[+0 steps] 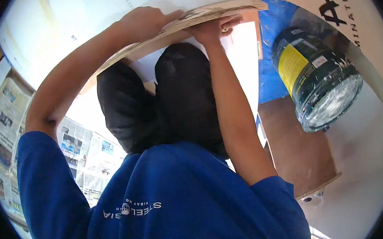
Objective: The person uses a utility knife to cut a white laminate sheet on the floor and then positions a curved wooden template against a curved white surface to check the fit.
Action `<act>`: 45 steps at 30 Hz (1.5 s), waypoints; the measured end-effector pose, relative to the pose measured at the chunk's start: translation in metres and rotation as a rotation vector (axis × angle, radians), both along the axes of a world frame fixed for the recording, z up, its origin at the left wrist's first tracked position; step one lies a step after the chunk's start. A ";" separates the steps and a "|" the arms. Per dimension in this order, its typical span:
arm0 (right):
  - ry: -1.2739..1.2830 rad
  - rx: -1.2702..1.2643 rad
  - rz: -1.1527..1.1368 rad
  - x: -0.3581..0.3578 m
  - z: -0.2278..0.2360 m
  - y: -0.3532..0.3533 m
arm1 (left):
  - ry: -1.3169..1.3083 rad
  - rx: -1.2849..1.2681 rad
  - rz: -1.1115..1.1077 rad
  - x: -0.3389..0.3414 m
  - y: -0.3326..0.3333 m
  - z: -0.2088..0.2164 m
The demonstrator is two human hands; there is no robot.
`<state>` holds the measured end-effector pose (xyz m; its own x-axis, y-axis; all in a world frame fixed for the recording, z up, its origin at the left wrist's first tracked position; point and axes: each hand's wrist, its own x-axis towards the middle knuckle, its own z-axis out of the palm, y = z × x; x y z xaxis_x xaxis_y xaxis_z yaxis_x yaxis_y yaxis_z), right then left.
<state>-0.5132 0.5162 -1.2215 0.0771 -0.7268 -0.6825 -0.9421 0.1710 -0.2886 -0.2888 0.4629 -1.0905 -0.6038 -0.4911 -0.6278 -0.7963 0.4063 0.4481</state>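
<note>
A thin plywood board [210,15] is held on edge near the top of the view, running from lower left to upper right, with its layered edge turned toward the camera. The left hand [143,22] is laid over the top of the board, with the fingers curled across its edge and clenched on it. The right hand [213,28] is placed just beneath the board, close beside the left, with the fingers wrapped up around the lower face; a ring is seen on one finger. Both forearms are stretched up from the lower part of the picture, and the blue shirt [171,202] and dark trousers [163,99] of the person are seen below them.

Behind the board a large white sheet [102,9] is spread. To the right, a dark tin [316,80] with a yellow label is seen lying tilted, its paint-spattered end turned toward the lower right, well apart from the hands. Blue material [274,23] is seen beside the tin, and a brown panel [297,147] lies below it. Newspapers [3,130] are spread over the floor at the left.
</note>
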 end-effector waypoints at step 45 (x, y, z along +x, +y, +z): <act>-0.167 -0.203 0.200 -0.025 -0.033 0.001 | -0.377 0.165 0.111 0.274 0.183 0.032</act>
